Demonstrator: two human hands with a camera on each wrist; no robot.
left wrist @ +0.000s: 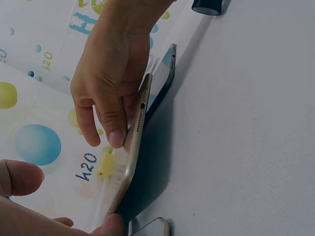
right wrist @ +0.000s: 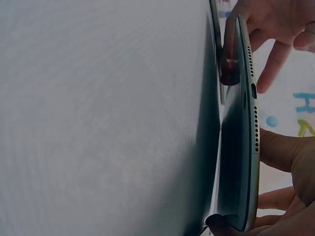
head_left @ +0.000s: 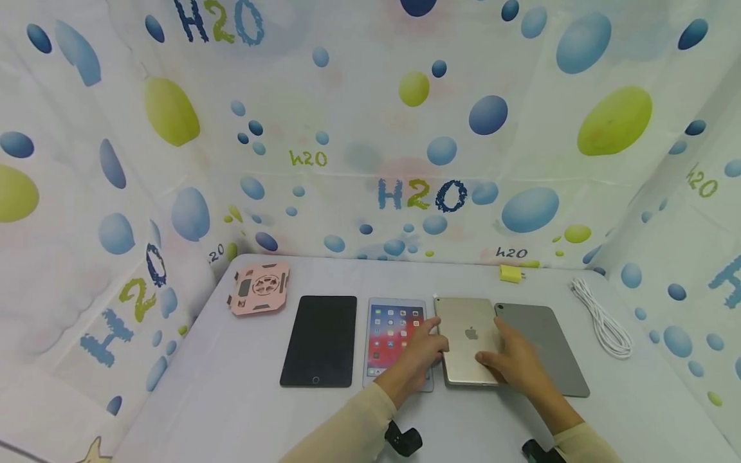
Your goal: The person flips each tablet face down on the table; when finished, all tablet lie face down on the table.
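The right grip was closed round the gold tablet, thumb on its back; the left grip held the opposite edge, a digit beneath. The tablet's port end was raised off the counter, between a lit white tablet and a grey tablet. Farther left lay a black tablet and a pink device; farther right, a coiled white cable.

four tablets, one charger, one cable, one gadget, perhaps two cameras

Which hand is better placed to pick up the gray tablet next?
Probably the right hand: it's nearer the gray tablet, though it grips the gold tablet. The left hand is farther, at the gold tablet's opposite edge.
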